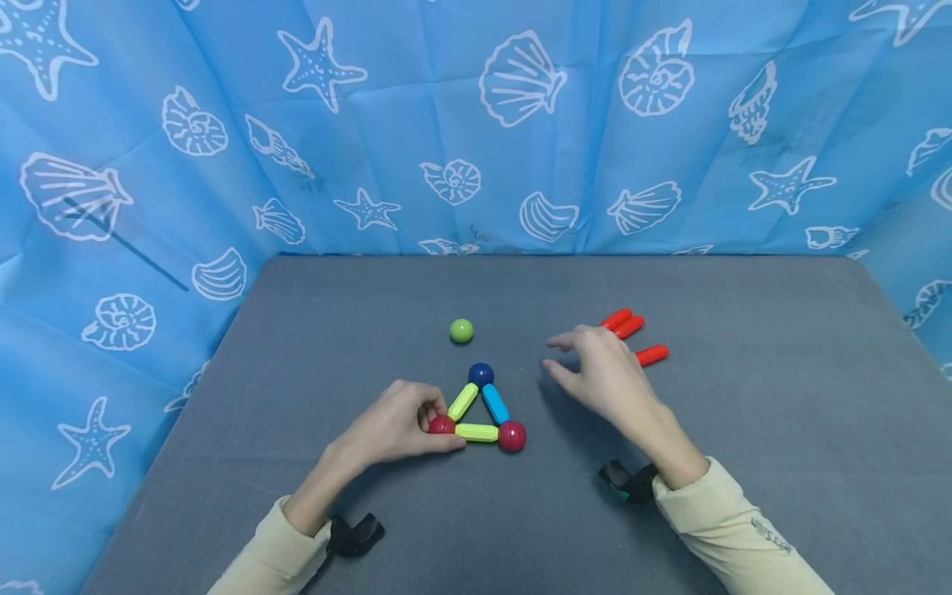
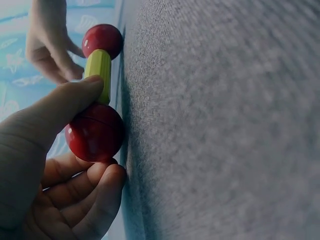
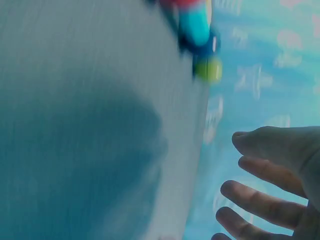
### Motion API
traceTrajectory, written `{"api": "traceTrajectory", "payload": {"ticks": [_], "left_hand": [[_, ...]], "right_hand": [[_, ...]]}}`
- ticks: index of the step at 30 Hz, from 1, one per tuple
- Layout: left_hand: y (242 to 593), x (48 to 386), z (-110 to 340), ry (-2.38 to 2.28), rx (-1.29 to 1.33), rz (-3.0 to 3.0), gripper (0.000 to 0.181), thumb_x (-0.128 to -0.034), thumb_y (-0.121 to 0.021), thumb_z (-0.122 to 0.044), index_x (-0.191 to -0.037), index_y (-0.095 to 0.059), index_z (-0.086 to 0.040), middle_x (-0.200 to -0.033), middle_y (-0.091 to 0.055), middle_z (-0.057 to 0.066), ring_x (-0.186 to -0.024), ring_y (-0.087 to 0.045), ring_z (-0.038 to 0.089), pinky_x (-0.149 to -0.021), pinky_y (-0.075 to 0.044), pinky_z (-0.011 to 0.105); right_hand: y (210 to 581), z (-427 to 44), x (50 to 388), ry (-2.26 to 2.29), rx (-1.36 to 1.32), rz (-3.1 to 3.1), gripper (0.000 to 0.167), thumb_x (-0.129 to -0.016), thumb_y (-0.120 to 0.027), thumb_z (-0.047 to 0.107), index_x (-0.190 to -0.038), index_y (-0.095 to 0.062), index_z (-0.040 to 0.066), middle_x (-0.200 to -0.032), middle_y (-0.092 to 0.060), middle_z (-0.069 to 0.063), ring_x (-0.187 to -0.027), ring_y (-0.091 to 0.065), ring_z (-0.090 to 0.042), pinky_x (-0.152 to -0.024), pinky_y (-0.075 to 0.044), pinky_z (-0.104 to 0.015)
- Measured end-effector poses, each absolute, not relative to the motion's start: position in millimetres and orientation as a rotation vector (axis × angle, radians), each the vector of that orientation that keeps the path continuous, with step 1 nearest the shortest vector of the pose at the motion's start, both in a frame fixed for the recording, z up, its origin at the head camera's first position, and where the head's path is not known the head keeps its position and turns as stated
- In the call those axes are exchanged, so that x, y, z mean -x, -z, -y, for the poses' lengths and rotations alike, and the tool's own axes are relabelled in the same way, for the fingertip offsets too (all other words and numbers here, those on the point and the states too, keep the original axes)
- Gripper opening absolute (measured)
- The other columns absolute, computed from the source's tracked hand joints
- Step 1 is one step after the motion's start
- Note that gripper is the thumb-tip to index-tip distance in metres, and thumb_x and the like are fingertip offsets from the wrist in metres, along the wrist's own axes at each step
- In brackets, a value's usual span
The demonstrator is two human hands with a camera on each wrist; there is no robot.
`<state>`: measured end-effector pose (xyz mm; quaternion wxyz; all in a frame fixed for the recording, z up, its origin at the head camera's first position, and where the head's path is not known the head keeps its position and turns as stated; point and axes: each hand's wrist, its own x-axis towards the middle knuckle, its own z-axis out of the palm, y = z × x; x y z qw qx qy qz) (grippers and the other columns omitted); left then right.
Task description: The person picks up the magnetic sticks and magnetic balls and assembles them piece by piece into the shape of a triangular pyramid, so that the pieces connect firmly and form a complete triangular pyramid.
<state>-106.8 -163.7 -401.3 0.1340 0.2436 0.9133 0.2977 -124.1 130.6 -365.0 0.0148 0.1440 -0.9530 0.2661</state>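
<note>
A triangle of balls and rods lies on the table. Its corners are a dark blue ball (image 1: 481, 374), a red ball (image 1: 512, 435) at right and another red ball (image 1: 442, 425) at left. Two yellow-green rods (image 1: 477, 432) and a light blue rod (image 1: 495, 403) join them. My left hand (image 1: 397, 426) holds the left red ball, fingers curled behind it; in the left wrist view its thumb (image 2: 85, 95) lies along the yellow-green rod. Above the table to the right, my right hand (image 1: 602, 372) has its fingers spread and holds nothing.
Behind the triangle sits a loose green ball (image 1: 462, 331). Several red rods lie beyond the right hand, one red rod (image 1: 652, 355) apart from the others. A blue curtain (image 1: 446, 124) with shell prints hangs at the back edge of the grey table (image 1: 781, 397).
</note>
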Motion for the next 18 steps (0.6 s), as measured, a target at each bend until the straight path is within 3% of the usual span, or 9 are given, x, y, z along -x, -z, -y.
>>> {"api": "traceTrajectory", "payload": {"ticks": [7, 11, 18], "left_hand": [[401, 108, 162, -0.883, -0.714, -2.637, 0.031, -0.0788, -0.088, -0.039, -0.084, -0.067, -0.017, -0.069, -0.056, -0.008, -0.060, -0.049, 0.003, -0.053, -0.041, 0.017], [401, 108, 162, -0.880, -0.707, -2.637, 0.031, -0.0788, -0.088, -0.039, -0.085, -0.068, -0.017, -0.070, -0.057, -0.008, -0.061, -0.050, 0.003, -0.053, -0.042, 0.017], [402, 108, 162, -0.877, -0.706, -2.643, 0.031, -0.0787, -0.088, -0.041, -0.086, -0.069, -0.017, -0.071, -0.057, -0.009, -0.062, -0.050, 0.003, -0.054, -0.043, 0.018]], "right_hand": [[362, -192, 136, -0.698, -0.378, 3.060, 0.037, -0.088, -0.079, 0.015, -0.120, -0.073, 0.000, -0.121, -0.070, -0.028, -0.109, -0.065, -0.045, -0.088, -0.052, -0.061], [367, -215, 140, -0.650, -0.397, 3.174, 0.042, -0.084, -0.079, 0.006, -0.123, -0.070, -0.003, -0.128, -0.063, -0.033, -0.114, -0.060, -0.051, -0.092, -0.049, -0.065], [376, -226, 141, -0.630, -0.377, 3.221, 0.033, -0.084, -0.079, 0.002, -0.116, -0.073, -0.004, -0.109, -0.071, -0.026, -0.095, -0.066, -0.039, -0.082, -0.053, -0.057]]}}
